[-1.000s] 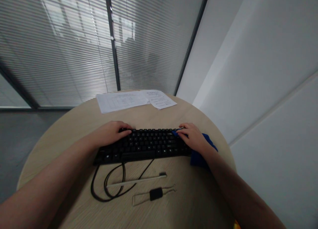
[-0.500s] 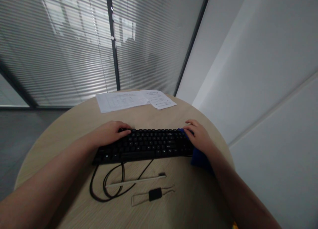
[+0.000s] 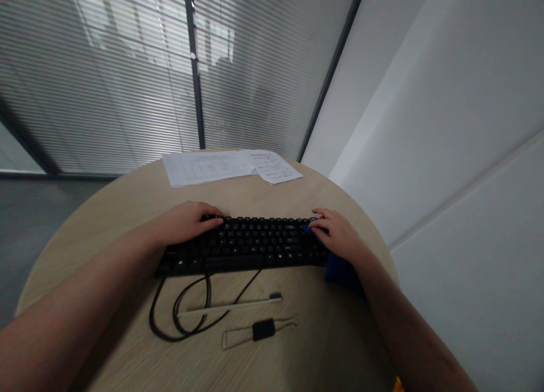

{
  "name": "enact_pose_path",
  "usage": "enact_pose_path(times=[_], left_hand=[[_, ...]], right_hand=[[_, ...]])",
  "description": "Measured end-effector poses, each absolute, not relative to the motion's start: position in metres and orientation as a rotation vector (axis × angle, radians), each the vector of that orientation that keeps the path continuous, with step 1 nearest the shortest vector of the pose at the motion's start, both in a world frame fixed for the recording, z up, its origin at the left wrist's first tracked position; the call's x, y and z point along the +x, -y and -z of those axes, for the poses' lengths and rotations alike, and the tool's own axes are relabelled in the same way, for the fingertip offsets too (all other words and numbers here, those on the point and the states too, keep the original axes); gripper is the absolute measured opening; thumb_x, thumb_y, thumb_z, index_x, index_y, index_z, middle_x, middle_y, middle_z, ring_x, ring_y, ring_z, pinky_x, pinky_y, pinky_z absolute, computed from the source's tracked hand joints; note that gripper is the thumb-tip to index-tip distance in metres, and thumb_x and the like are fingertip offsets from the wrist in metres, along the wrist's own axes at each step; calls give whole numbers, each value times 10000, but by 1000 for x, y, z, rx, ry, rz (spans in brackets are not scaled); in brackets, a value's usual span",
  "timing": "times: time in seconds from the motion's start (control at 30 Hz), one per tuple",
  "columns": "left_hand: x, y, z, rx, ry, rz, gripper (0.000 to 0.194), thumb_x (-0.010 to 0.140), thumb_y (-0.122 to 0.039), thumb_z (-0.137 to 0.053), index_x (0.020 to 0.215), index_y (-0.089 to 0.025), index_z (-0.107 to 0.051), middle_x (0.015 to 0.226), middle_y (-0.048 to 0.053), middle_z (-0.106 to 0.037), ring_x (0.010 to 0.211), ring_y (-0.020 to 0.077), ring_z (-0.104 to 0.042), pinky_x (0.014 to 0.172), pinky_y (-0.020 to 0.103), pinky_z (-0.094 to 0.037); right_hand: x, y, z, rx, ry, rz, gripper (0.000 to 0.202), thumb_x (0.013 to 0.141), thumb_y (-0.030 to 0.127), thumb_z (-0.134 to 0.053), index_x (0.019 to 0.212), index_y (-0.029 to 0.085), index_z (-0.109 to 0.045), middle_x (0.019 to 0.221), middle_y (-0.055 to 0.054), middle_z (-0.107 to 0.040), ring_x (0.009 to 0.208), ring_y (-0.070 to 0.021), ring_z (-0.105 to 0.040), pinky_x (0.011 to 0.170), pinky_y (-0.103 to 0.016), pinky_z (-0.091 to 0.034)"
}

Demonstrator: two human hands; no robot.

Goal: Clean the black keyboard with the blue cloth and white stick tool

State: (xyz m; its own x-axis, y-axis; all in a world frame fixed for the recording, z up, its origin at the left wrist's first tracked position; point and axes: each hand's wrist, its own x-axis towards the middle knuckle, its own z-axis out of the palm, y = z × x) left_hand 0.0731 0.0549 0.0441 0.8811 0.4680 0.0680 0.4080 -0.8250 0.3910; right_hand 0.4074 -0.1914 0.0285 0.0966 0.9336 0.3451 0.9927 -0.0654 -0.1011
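A black keyboard (image 3: 255,242) lies across the middle of the round table. My left hand (image 3: 191,222) is closed on its left part, the thumb along the upper keys and the fingers toward the far edge. Over the right end, my right hand (image 3: 334,230) pinches a blue cloth (image 3: 342,273) against the keys. Most of that cloth hangs below my palm and wrist onto the table, partly hidden by them. The keyboard's black cable (image 3: 153,318) lies coiled in front of it.
A thin white-handled brush (image 3: 233,306) lies across the cable. Nearer me is a wire keycap puller (image 3: 263,329) with a black middle. Printed papers (image 3: 204,168) rest at the table's far edge (image 3: 323,179). A white wall (image 3: 467,154) stands at the right.
My right hand has shifted slightly left and nearer over the keyboard's right end with the cloth. My left hand keeps its hold; the whole view has moved a little.
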Motion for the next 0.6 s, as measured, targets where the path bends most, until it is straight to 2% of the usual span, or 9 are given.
enact_pose_path(times=[0.3, 0.6], left_hand=[[74, -55, -44, 2682, -653, -222, 476, 924, -530, -463, 1162, -228, -742, 1187, 74, -737, 1091, 269, -668, 987, 367, -457], [73, -55, -43, 2650, -631, -263, 423, 910, -507, -493, 1118, -255, -761, 1133, 56, -757, 1042, 257, -683, 948, 357, -466]], right_hand=[[410, 186, -22, -2063, 1853, 215, 285, 964, 271, -506, 1048, 230, -776, 1344, -78, -610, 1228, -224, -579, 1093, -448, -456], [408, 184, -22, -2062, 1819, 146, 281, 964, 278, -496, 1024, 223, -765, 1279, -70, -644, 1167, -207, -605, 1058, -414, -471]])
